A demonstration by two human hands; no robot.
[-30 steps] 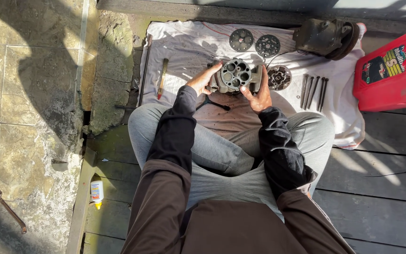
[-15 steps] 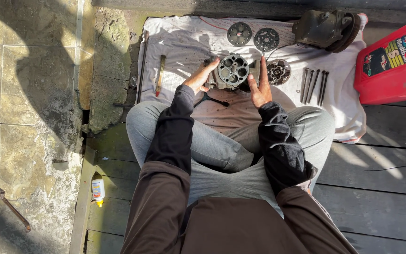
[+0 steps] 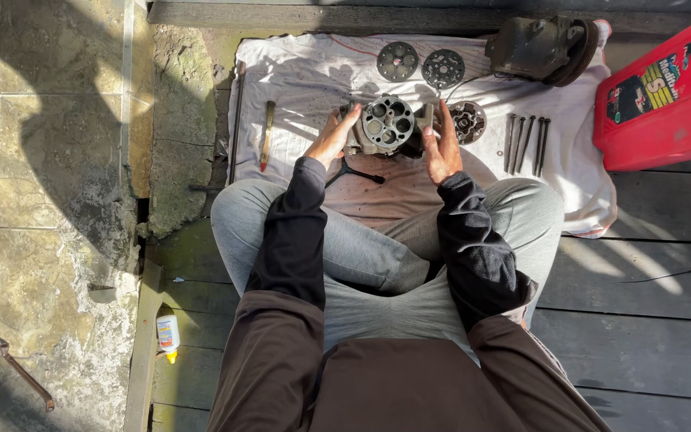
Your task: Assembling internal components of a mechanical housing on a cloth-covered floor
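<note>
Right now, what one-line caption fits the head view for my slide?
Seated person's left hand and right hand flank a round grey metal housing with bored holes over a stained white cloth.

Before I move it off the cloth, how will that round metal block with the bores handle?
The round metal block looks like thick cast metal, so probably heavy for its size and rigid. Both the left hand and right hand flank it, which suggests it wants two hands. Its rounded body may roll on the white cloth.
</note>
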